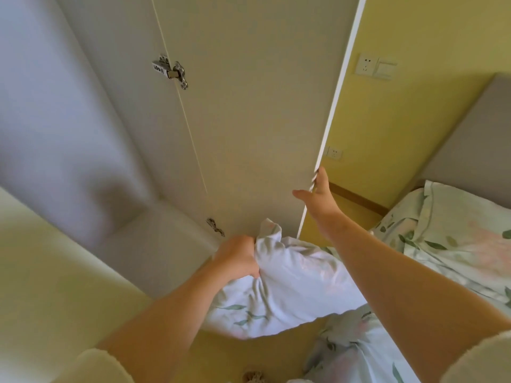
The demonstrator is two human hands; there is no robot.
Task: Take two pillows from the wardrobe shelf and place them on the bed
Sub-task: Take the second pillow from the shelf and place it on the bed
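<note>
My left hand (239, 258) is shut on the upper corner of a white pillow (293, 288) with a pale leaf print, held low in front of me. My right hand (318, 193) grips the white outer edge of the open wardrobe door (249, 120), fingers wrapped round it and thumb on the inner face. The bed (456, 258), with floral bedding, lies to the right; a second leaf-print pillow (453, 214) rests at its head against the grey headboard (475, 128). The wardrobe shelf is not visible.
The door's two metal hinges (177, 71) sit along its left side by the wardrobe frame (69, 120). A yellow wall with sockets (366, 64) runs behind the bed. More floral bedding (356, 352) hangs at the bottom near my legs.
</note>
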